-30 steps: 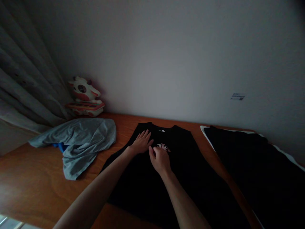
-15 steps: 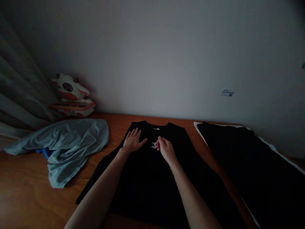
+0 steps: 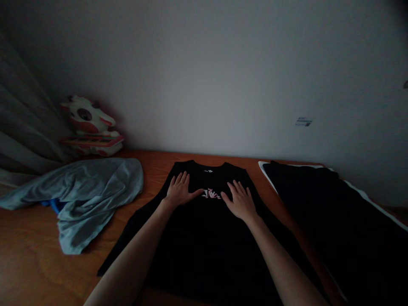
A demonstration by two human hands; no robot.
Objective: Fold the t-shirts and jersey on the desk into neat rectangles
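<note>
A black shirt (image 3: 207, 238) lies spread on the wooden surface, its neckline toward the wall. Its chest carries a small white and pink print (image 3: 211, 194). My left hand (image 3: 180, 190) rests flat on the upper left of the shirt, fingers spread, thumb reaching the print's left end. On the other side of the print, my right hand (image 3: 240, 200) lies on the fabric with its fingers apart. Neither hand holds anything.
A crumpled grey cloth (image 3: 95, 187) with a blue piece (image 3: 57, 205) lies at left. Behind it a cow-shaped toy (image 3: 91, 127) stands by the curtain (image 3: 25, 110). Black garments (image 3: 338, 212) over white cloth lie at right. A wall (image 3: 207, 76) rises behind.
My right hand has moved right, off the print, and its closed fingers have opened flat, uncovering the whole print. My left hand has stayed nearly in place.
</note>
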